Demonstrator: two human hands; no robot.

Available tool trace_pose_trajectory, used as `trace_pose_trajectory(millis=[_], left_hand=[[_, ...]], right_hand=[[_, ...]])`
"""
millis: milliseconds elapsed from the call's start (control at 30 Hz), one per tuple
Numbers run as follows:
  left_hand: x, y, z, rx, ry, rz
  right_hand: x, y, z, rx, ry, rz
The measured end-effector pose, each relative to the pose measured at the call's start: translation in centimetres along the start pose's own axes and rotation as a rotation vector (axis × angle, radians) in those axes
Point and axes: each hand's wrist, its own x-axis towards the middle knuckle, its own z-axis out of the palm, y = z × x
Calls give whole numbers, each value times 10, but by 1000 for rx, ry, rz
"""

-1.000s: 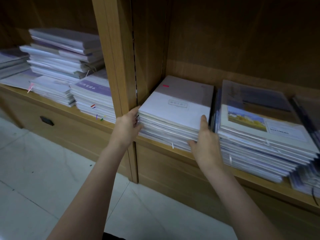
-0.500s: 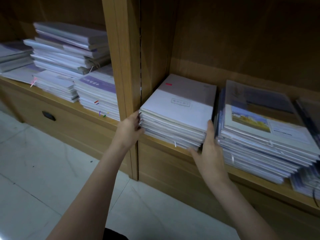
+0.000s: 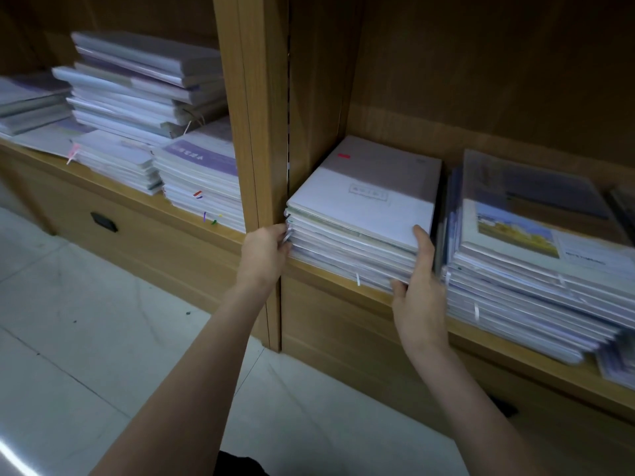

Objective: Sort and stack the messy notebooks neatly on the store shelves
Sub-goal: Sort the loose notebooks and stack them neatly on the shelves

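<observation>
Pale tiled floor [image 3: 103, 338] nearest. Beyond, left hand [image 3: 264, 252] gripping near-left corner of notebook stack [image 3: 360, 228], right hand [image 3: 421, 290] clasping near-right corner. Stack flat on wooden shelf [image 3: 330, 274], against upright divider [image 3: 254, 132].

I see a shelf unit [image 3: 261, 108] of light honey-toned wood grain, its back panel a darker brown. The notebook stack [image 3: 357, 242] between my hands has a top cover split into a white front part and a pale grey-mauve rear part, with a small red-pink tag. The neighbouring stack [image 3: 522, 269] carries a landscape print in blue and yellow. In the left bay, the notebook pile [image 3: 202, 176] shows a purple band on white. The floor [image 3: 86, 338] is pale grey-white tile.
</observation>
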Motion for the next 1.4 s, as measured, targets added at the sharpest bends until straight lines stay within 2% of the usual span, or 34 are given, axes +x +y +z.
trace_pose_trajectory(millis=[267,433,600,833,933,1067,1400], left_hand=[[-2,4,2,-32,57,20],[-3,8,1,-39,22,26],[-7,22,-9,-410,24,16],[-4,28,-10,-507,-106,51],[-3,29,-11,-455,-86,71],[-2,24,-16,-503,-167,45],[1,19,-11,-544,-21,51]], right_hand=[[7,-1,-1,-1,-14,50],[8,-1,-7,27,-56,58],[1,-11,-5,6,64,-73],[8,-20,-16,116,13,-73],[12,-17,-19,70,11,-51],[13,-14,-18,45,8,-1],[11,-12,-17,15,60,-19]])
